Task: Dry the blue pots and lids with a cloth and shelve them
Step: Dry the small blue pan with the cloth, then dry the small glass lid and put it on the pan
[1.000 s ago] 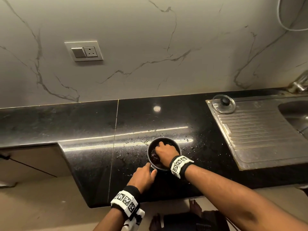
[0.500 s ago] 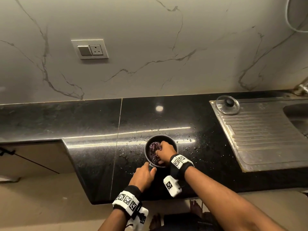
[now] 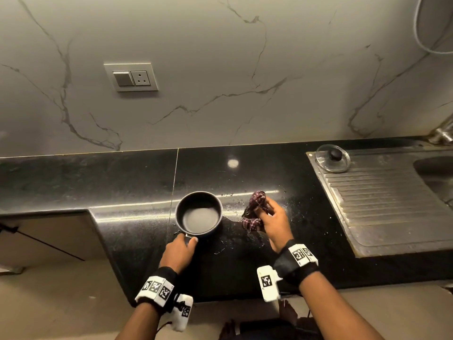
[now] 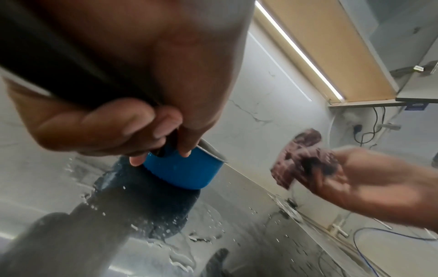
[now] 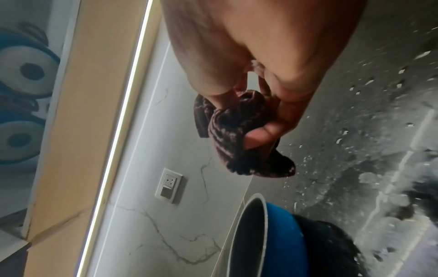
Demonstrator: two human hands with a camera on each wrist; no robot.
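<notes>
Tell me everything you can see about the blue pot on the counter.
The blue pot is a small round saucepan, bright blue outside with a dark interior and pale metal rim. It stands upright on the wet black counter, uncovered and holding nothing. The left hand grips its dark handle at the near side. The cloth, held by the right hand, is beside it, not touching.

Bare countertop [image 3: 122,182] left of pot [image 3: 199,213].
</notes>
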